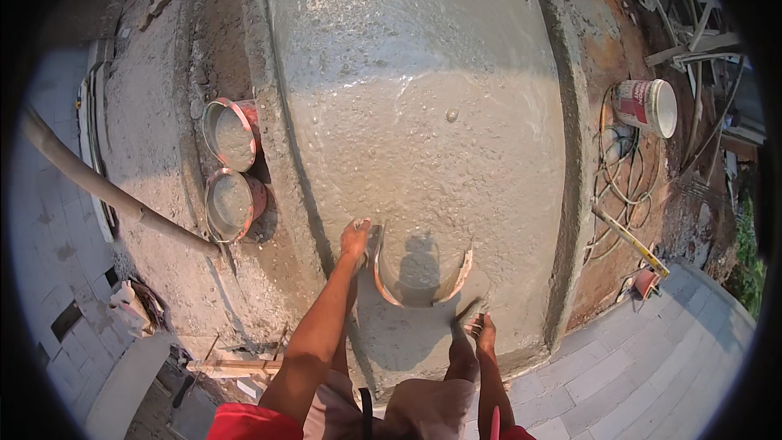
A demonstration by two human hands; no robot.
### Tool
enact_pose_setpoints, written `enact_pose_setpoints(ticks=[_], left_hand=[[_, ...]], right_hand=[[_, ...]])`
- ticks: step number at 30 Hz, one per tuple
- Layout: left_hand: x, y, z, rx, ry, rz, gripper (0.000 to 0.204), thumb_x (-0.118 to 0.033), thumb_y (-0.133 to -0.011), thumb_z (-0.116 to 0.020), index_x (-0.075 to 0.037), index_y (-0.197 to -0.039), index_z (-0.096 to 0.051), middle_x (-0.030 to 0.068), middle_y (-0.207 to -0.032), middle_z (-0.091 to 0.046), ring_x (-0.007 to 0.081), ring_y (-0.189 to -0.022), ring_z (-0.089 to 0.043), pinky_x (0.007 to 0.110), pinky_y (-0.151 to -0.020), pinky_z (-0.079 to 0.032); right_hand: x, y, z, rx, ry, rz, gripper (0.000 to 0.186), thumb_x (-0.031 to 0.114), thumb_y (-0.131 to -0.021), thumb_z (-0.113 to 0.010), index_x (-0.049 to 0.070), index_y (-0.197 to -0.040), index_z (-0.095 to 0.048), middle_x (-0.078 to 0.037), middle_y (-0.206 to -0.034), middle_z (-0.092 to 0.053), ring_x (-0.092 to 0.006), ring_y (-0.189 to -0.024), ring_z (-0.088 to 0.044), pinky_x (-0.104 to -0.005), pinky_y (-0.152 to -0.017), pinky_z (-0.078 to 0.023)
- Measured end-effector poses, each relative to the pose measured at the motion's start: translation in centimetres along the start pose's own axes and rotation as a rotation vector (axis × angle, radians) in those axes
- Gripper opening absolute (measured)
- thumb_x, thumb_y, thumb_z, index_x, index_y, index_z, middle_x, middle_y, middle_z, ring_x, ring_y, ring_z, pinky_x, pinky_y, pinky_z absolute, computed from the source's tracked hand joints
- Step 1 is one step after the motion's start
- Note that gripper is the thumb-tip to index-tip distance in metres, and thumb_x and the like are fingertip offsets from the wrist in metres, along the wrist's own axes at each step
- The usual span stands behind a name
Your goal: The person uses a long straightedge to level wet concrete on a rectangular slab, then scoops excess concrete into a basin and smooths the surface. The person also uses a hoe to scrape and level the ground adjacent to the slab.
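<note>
Hands (356,238) (482,328) curled, cannot tell on what; curved rim (462,275) between; two buckets (250,118) (259,195) left; hose (603,147), pail (639,103) right

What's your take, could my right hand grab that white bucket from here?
Probably not: the white bucket lies far off, with wet concrete and its raised edging between it and the right hand.

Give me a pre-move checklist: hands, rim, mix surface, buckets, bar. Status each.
1. Left hand at the curved reddish rim: ok, beside its left end; firmness of grip cannot tell.
2. Right hand holding anything: cannot tell; it is low, right of the rim's bend.
3. Wet grey mix smooth: not ok, lumps and pitting show across the middle.
4. Two red buckets off the mix: ok, on the left-hand ground, grey material inside.
5. Yellow bar off the mix: ok, beyond the right edging.
</note>
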State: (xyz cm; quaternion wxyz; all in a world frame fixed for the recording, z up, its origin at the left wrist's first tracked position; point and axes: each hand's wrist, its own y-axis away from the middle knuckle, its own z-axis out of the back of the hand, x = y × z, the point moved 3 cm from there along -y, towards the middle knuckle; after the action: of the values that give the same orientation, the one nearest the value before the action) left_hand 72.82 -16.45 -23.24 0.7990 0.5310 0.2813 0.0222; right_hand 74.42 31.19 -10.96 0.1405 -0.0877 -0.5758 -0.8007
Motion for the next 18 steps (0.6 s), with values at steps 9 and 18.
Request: enact_pose_setpoints(ticks=[9,18], left_hand=[[-3.3,22.0,25.4,-0.256,0.050,-0.114,0.033,-0.036,-0.092,-0.059,-0.008,-0.103,-0.070,0.0074,-0.092,-0.066,0.0192,-0.079,-0.062,0.033,-0.072,-0.049],[19.4,51.0,21.3,-0.298,0.420,0.106,0.027,-0.028,-0.091,-0.056,-0.009,-0.108,-0.062,0.0068,-0.087,-0.064,0.0234,-0.075,-0.064,0.039,-0.066,-0.048]], right_hand=[[8.6,30.7,-0.8,0.635,0.613,0.578,0.051,0.045,-0.096,-0.060,0.000,-0.120,-0.061,-0.011,-0.107,-0.069,-0.0236,-0.101,-0.066,-0.0334,-0.090,-0.051],[3.9,28.8,25.5,0.394,1.494,0.363,0.076,0.071,-0.078,-0.059,0.002,-0.108,-0.071,-0.020,-0.108,-0.070,-0.0329,-0.103,-0.067,-0.0432,-0.086,-0.054]])
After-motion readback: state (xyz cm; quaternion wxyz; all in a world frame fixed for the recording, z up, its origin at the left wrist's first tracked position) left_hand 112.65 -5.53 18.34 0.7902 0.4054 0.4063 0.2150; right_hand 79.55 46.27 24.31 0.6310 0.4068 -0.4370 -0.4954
